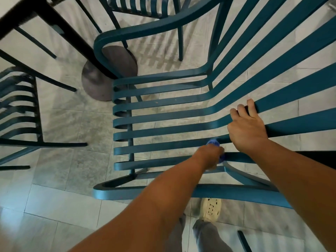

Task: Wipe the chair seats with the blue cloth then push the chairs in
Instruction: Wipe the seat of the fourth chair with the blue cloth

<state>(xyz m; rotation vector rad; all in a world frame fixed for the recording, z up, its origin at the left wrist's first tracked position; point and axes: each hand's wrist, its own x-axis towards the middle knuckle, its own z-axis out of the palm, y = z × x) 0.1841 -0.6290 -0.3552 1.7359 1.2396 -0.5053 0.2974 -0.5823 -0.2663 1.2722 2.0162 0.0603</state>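
Two hands work one chair (163,122) in the head view. Left hand (211,157) is bunched round the cloth (213,142), pressed on a seat slat just beside the right hand (245,130), whose fingers curl over a back slat. Cloth seems soft and light; chair stiff, probably slides easily. Push from the backrest.

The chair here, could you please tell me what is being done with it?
A person is wiping the chair. The left hand grips a blue cloth against the rear seat slats, while the right hand holds a slat where the seat bends into the back. The chair stands pulled out from the table, not yet pushed in.
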